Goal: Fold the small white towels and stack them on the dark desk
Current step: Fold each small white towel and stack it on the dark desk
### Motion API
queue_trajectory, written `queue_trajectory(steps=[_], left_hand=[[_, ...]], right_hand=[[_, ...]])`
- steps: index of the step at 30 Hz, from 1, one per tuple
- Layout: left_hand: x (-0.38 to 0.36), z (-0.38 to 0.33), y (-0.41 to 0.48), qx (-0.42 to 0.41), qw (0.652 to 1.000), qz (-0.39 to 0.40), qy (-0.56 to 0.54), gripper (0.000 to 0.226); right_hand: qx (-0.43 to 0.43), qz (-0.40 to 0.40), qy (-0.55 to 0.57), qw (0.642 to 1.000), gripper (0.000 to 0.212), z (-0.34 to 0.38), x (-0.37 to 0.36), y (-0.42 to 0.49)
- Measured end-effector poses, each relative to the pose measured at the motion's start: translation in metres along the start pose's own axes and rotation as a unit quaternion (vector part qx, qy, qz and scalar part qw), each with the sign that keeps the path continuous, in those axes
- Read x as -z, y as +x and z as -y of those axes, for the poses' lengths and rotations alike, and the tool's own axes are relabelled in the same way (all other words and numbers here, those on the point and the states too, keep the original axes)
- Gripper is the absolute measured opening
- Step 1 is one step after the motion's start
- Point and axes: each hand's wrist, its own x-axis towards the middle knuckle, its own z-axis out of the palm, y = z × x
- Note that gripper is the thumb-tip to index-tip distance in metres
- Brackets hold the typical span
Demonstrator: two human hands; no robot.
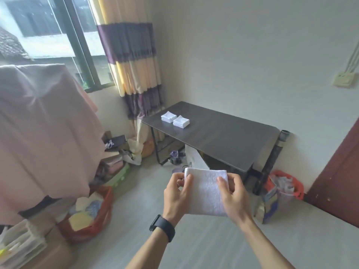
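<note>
Head cam looks down at both hands holding a small white towel point(206, 191) up in mid-air over the grey floor point(194, 245), a bit in front of the dark desk point(223, 136). Left hand point(177, 197) pinches the towel's left edge, thumb on the front and fingers curled behind it; right hand point(234, 193) does the same on the right edge. Towel looks already folded over once, top edge doubled, hanging as a flat rectangle between the two hands. There's a black wristband point(162, 227) on the left wrist. Over on the desk, near its far left end by the striped curtain point(134, 61), two stacks of folded white towels point(175, 119) sit side by side, just about touching. Red baskets point(91, 216) of stuff sit on the floor at left and right.
</note>
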Motion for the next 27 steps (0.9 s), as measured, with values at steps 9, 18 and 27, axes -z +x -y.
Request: queue_trajectory(steps=[9,18,27], left_hand=[[0.010,0.010,0.185,0.030,0.995,-0.097,0.022,0.011],[0.039,0.051,0.375,0.060,0.989,-0.130,0.039,0.015],[0.079,0.090,0.596,0.061,0.994,-0.066,0.069,0.017]], right_hand=[[0.019,0.093,-0.016,0.995,0.006,-0.014,-0.116,0.181],[0.010,0.122,-0.028,0.992,0.008,-0.039,-0.254,0.333],[-0.019,0.079,-0.044,0.996,0.006,-0.054,-0.399,0.479]])
